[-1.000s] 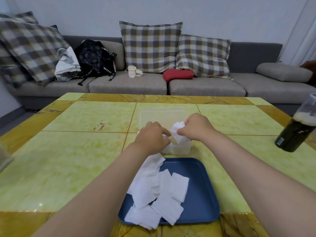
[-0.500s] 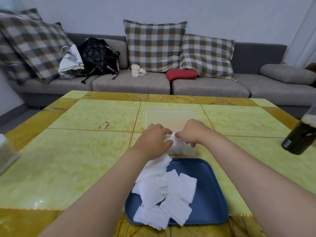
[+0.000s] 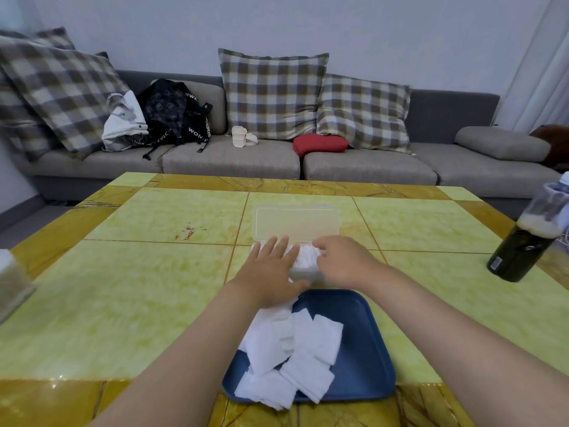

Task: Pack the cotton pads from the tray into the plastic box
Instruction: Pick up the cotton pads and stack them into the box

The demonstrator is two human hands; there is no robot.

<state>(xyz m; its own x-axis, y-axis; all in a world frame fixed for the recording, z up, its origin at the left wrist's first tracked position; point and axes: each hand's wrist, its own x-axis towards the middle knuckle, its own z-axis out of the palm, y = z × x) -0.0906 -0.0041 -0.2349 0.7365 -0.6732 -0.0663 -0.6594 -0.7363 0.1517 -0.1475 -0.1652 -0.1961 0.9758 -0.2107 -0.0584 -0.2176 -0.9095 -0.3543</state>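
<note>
Pressing flat, open left hand on cotton pads in plastic box, right hand alongside, grip unclear, tray just behind both hands

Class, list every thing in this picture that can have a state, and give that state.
Clear plastic box: open, lid laid back, white pads inside.
Blue plastic tray: holds a loose pile of white cotton pads.
Left hand: fingers straight, pressing the box's pads.
Right hand: fingers curled at the box; grip unclear.
Dark green bottle: standing, top covered.
</note>
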